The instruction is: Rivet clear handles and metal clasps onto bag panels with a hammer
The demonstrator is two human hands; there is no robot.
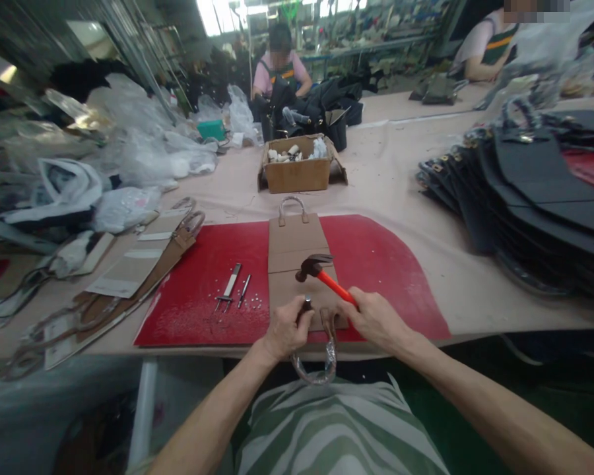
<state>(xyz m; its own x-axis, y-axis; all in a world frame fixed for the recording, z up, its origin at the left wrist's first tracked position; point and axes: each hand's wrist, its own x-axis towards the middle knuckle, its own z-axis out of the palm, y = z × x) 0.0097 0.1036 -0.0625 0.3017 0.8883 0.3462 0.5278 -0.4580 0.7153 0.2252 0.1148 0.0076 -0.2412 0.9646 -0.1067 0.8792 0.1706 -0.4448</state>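
A tan bag panel (297, 244) lies across a red mat (376, 264), one handle (293, 200) at its far end and a wrapped handle (314, 379) hanging over the table's front edge. My left hand (291, 328) is closed around a short metal punch (307, 301) held upright over the near part of the panel. In my right hand (373, 316) is a hammer (329, 277) with an orange handle, its dark head raised just above the punch. Where the punch's tip meets the panel is hidden by my fingers.
A pronged tool (230, 284), a thin rod (244, 291) and small bits lie on the mat's left. Tan panels (143, 264) are at left, dark panels (534, 191) stacked at right, a cardboard box (297, 175) behind. Two people sit farther back.
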